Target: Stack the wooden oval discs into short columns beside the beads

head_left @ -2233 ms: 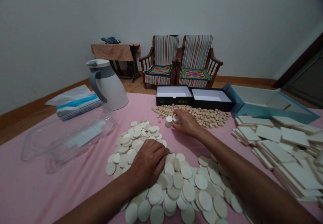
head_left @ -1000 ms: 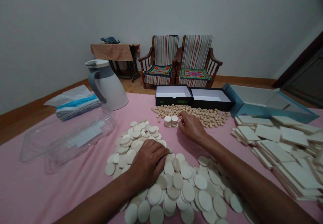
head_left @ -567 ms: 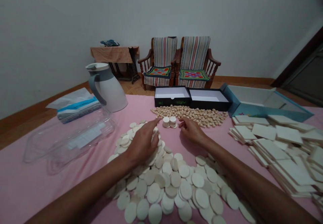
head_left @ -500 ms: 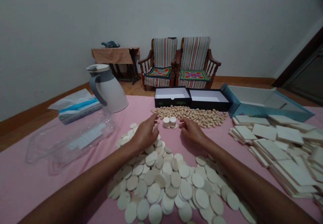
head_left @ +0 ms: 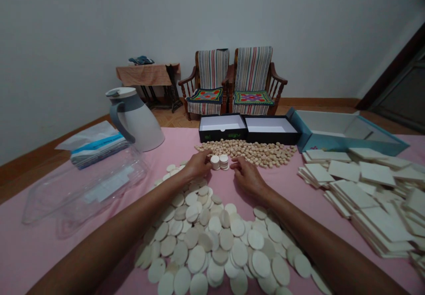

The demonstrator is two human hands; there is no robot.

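Two short stacks of pale wooden discs, a left stack [head_left: 215, 162] and a right stack [head_left: 224, 161], stand side by side on the pink cloth. My left hand [head_left: 198, 165] is at the left stack's outer side, its fingertips at or very near the discs. I cannot tell whether they touch. On the other side, my right hand [head_left: 248, 175] rests just right of the right stack, fingers loosely bent and apart, with nothing in them. Below both hands spreads a heap of loose wooden discs [head_left: 212, 242], partly hidden by my forearms.
Small wooden pieces [head_left: 255, 151] lie behind the stacks, before two black open boxes [head_left: 222, 134]. A blue box [head_left: 352, 142] and square wooden boards [head_left: 375, 206] are at right. At left stand a jug [head_left: 141, 124], a tissue pack [head_left: 98, 149] and a clear plastic tray [head_left: 99, 188].
My left hand has come closer to the left stack from its outer side. My right hand stays near the right stack. The whole view has shifted slightly.
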